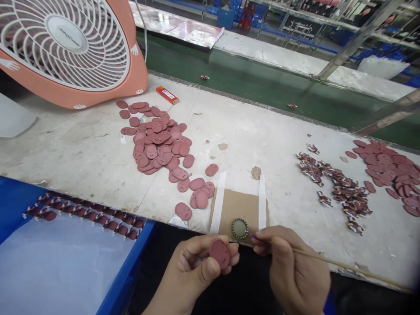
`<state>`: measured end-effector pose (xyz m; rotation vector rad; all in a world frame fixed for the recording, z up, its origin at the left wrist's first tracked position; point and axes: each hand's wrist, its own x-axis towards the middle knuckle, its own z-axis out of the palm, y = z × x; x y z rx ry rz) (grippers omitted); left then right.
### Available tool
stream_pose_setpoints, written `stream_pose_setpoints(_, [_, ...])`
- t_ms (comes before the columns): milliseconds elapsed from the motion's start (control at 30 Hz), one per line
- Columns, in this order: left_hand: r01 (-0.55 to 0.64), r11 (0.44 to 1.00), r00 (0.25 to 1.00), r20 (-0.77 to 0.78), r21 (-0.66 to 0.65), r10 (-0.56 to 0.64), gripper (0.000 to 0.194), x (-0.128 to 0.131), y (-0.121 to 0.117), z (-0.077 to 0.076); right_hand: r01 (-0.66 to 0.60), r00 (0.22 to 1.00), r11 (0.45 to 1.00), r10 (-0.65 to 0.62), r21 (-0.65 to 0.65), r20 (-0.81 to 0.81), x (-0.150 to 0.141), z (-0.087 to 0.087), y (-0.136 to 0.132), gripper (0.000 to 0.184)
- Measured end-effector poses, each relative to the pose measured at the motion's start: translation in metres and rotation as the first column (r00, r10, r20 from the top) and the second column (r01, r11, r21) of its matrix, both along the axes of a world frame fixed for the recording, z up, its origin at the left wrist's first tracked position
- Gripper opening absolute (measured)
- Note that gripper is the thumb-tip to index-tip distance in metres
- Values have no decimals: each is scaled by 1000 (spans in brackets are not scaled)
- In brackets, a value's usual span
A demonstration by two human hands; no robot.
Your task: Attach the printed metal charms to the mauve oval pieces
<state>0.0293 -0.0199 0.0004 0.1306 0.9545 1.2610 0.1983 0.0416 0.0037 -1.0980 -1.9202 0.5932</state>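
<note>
Pinched between the thumb and fingers of my left hand (200, 267) is a dark red oval disc (219, 253) with small holes in it. My right hand (295, 267) grips a thin wooden stick (341, 264) like a pen, its purple tip (253, 236) pointing left. Just beyond both hands lies a round bottle cap (240, 228), ridged at the rim and greenish inside. It rests on a piece of cardboard (241, 203) held down with white tape strips. The stick's tip is close to the cap's right edge; I cannot tell whether they touch.
More red discs (160, 144) lie heaped at centre left. Small brown-and-white figures (348, 188) and another disc pile (387, 168) sit at right. A pink fan (139, 65) stands back left, near a red box (168, 94). A blue tray (131, 262) with assembled rows is lower left.
</note>
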Motion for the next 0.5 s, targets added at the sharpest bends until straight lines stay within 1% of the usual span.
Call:
stream_pose_setpoints(100, [5,1000,1000,-8,17,-5,25,1,1,-1,-4,999,1000,4,2,33,-2,-8,7,29])
stream_pose_setpoints(167, [5,1000,1000,-8,24,-5,25,2,2,-2,0,999,1000,0,1,36,-4,-11,9,30])
stream_pose_setpoints(233, [2,1000,1000,-9,22,-2,24,2,2,-1,-4,1000,1000,4,-6,25,-4,-10,8,31])
stream_pose_setpoints(333, [-5,1000,1000,-13,6,5,25,2,2,0,-2,1000,1000,1,-16,-20,-2,-5,3,29])
stream_pose_setpoints(400, [-6,1000,1000,-18,-2,6,26,2,2,0,-2,995,999,-2,-36,-97,-3,2,-3,30])
stream_pose_setpoints(500, [-1,1000,1000,-26,4,1,27,2,1,0,-41,954,996,15,-81,-299,-12,12,-15,32])
